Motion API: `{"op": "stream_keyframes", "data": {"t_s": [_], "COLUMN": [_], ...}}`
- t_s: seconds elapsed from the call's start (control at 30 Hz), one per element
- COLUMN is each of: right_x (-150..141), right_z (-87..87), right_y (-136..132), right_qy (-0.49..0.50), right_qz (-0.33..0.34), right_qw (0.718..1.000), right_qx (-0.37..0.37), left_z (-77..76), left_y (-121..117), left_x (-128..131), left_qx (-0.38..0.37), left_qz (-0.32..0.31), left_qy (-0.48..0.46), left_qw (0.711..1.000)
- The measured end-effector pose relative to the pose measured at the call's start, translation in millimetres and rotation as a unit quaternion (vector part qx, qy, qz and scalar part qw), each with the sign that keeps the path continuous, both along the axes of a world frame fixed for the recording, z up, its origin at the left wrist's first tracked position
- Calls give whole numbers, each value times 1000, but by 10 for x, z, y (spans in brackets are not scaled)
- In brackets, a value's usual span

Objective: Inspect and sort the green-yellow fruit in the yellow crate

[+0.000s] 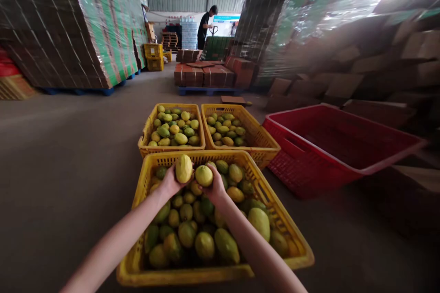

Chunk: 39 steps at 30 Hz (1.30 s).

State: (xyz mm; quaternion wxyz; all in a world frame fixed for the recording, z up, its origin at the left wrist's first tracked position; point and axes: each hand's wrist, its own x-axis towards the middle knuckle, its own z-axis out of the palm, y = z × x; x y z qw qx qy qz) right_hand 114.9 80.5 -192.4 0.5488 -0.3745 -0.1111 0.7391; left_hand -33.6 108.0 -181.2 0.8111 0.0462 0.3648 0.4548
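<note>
Now the left hand [171, 185] is clasping an oval yellow fruit [184, 169] and the right hand [216, 187] is clasping a rounder yellow-green fruit [204, 176], just beside each other above the far part of the near yellow crate [185, 276], where many more fruits [187, 234] are lying. Beyond it, a far-left crate [177, 148] and a far-right crate [265, 155] are also holding fruit. A red crate [295, 165] is standing to the right; far off, a person [202, 28] is standing.
</note>
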Motion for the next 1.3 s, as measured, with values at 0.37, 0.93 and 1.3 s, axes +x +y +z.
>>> {"op": "stream_keyframes", "data": {"t_s": [0.37,0.93,1.3], "right_x": [-30,-94,-67], "right_z": [-100,-110,-136], "right_y": [-114,-193,-151], "right_qy": [61,47,33], "right_qz": [-16,-68,-67], "right_qw": [988,997,996], "right_qx": [-139,-4,-57], "left_z": [-40,-99,-69], "left_y": [-155,-84,-121], "left_x": [24,-83,-135], "left_qx": [-9,-7,56], "left_qz": [3,33,0], "left_qy": [30,24,-24], "left_qw": [1000,999,998]}}
